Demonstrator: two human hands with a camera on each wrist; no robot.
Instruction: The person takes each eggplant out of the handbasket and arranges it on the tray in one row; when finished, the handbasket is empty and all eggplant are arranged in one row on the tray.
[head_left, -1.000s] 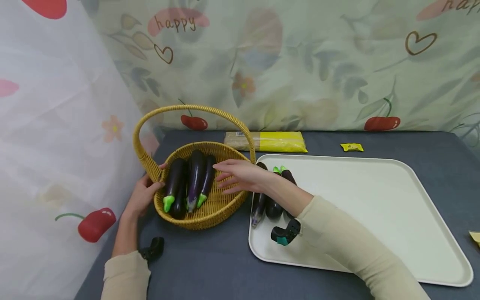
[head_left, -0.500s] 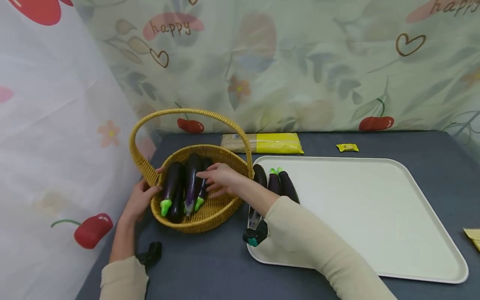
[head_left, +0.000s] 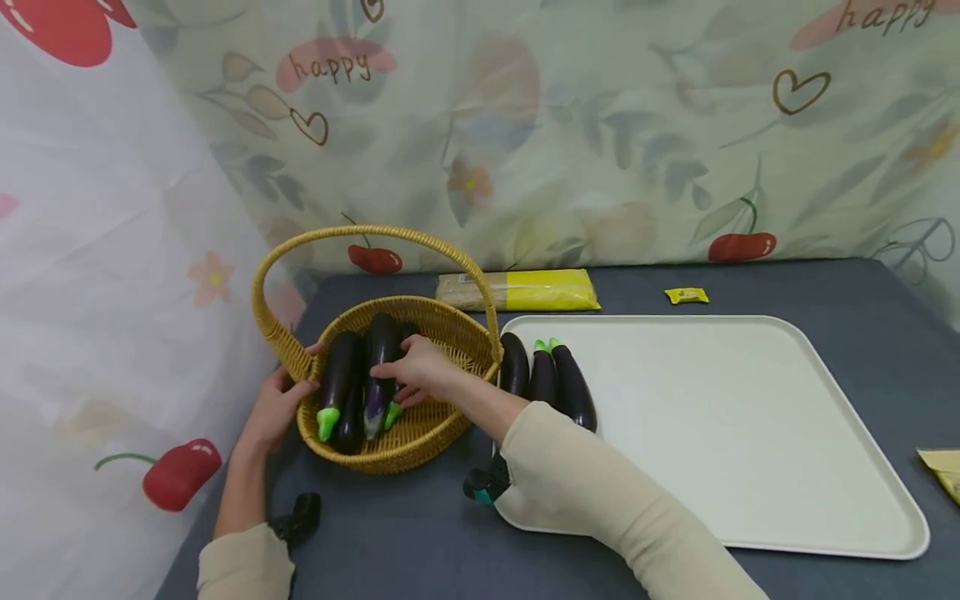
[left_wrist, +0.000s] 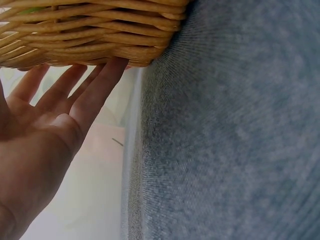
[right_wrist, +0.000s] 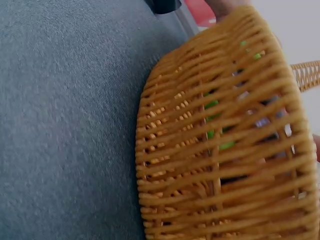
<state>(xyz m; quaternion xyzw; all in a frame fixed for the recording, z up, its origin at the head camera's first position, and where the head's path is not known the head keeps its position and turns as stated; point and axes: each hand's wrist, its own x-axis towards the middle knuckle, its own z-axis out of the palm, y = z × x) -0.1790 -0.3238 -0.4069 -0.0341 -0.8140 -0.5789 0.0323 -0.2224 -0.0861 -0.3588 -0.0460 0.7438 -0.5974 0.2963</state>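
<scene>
A yellow wicker basket [head_left: 420, 450] with a tall arched handle stands on the left of the table. Several dark purple eggplants [head_left: 341, 375] with green stems lie inside it. My left hand [head_left: 279, 407] holds the basket's left rim at the handle base; in the left wrist view its fingers [left_wrist: 95, 95] lie against the wicker side. Reaching in over the right rim, my right hand [head_left: 423, 368] has its digits around an eggplant [head_left: 384, 337] near the middle, one digit across its top. The other fingertips are partly hidden. Mostly wicker wall fills the right wrist view.
A white tray [head_left: 697, 433] lies to the right of the basket, with several eggplants [head_left: 573, 387] at its left end. Behind are a yellow-and-clear packet [head_left: 551, 290] and a small yellow wrapper [head_left: 686, 295]. A beige packet [head_left: 943, 468] shows at the right edge.
My right hand has moved left and down from the basket's right side onto the eggplants inside. My left hand keeps its place on the rim. The head view has shifted slightly.
</scene>
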